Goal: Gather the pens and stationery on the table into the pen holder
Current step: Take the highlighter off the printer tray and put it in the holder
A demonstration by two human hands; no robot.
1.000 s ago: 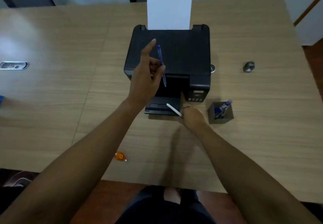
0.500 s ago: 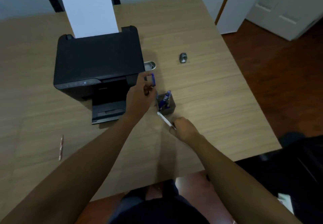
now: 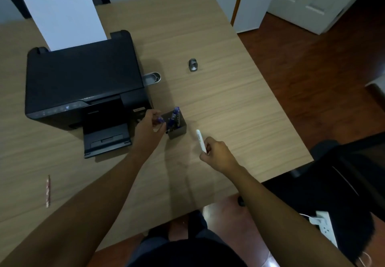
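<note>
A small dark square pen holder (image 3: 178,131) stands on the wooden table (image 3: 229,104), just right of the printer, with a blue pen (image 3: 174,115) upright in it. My left hand (image 3: 149,130) is at the holder's left rim, closed on another blue pen (image 3: 160,119) whose lower end points into the holder. To the right, my right hand (image 3: 216,155) grips a white pen (image 3: 201,140), tip pointing up and away, a little off the holder. A thin pencil (image 3: 48,190) lies at the near left of the table.
A black printer (image 3: 83,85) with a white sheet (image 3: 62,14) in its feeder fills the table's left middle. A small grey sharpener-like object (image 3: 193,65) lies far right of it, a metal clip (image 3: 153,77) beside the printer. Right of the table edge are floor and a dark chair (image 3: 337,175).
My left hand carried the blue pen from above the printer down to the holder's rim. My right hand shifted right with the white pen. My view turned right.
</note>
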